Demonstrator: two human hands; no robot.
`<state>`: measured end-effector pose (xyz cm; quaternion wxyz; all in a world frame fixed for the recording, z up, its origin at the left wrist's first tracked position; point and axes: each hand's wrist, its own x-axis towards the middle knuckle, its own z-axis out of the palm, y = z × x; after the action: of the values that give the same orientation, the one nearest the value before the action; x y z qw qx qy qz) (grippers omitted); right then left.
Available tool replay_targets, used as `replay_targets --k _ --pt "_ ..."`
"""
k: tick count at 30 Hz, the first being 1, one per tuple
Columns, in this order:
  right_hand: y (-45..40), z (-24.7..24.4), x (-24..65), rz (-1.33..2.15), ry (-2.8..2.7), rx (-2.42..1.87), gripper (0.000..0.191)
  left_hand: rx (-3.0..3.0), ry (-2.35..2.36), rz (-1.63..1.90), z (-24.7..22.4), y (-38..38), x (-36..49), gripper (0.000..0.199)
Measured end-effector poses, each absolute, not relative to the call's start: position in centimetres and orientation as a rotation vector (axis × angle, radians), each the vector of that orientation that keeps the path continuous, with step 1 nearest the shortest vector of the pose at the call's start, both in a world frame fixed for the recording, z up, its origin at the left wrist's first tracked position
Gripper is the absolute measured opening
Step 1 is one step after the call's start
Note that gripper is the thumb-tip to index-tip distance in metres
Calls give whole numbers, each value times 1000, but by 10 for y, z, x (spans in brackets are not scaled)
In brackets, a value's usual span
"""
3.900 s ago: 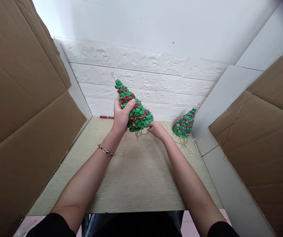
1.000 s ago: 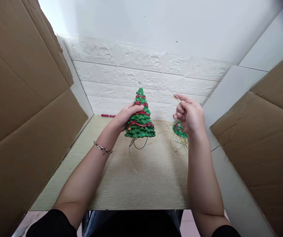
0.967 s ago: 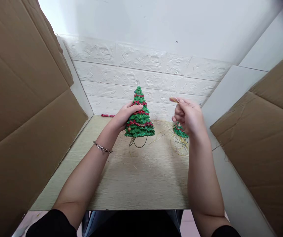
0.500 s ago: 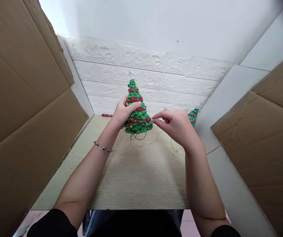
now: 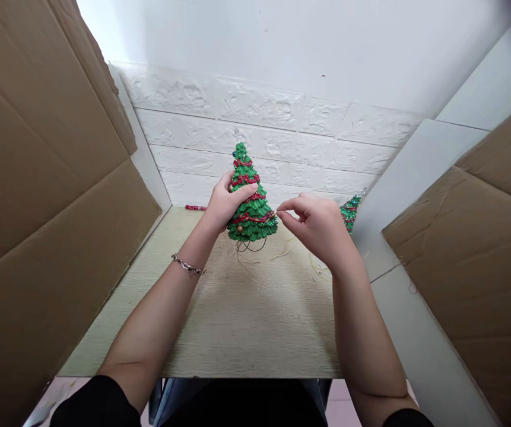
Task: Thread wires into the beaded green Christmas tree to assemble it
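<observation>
My left hand is wrapped round the left side of a green Christmas tree figurine, its thumb lying across the front. Red garlands and small coloured balls decorate the tree, and a clear tip stands on top. The tree is held up off the table, leaning slightly, and thin dark and pale wires hang below its base. At the tree's lower right edge, my right hand pinches a thin pale stick-like thing between thumb and forefinger. Its far end meets the branches; its exact kind is too small to tell.
A second decorated tree stands at the back right, partly behind my right hand, with pale yellowish wires near it. A red pen-like item lies at the back left. Cardboard panels flank the wooden table; a white brick-patterned wall closes the back.
The right fingertips have shifted slightly up along the tree's lower right edge, with the thin pale thing still pinched. The left hand keeps its hold on the tree.
</observation>
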<state>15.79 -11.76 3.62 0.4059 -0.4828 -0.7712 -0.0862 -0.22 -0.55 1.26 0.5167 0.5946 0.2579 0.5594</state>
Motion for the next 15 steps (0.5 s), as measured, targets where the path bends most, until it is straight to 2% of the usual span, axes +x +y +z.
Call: replay_targets --k 10,15 --pt "-117 36 158 -256 -1938 -1257 14 1421 604 1345 13 -5 -2 43" --pt "-120 36 155 -40 -2052 -1374 14 1406 628 1361 13 -6 -1 43"
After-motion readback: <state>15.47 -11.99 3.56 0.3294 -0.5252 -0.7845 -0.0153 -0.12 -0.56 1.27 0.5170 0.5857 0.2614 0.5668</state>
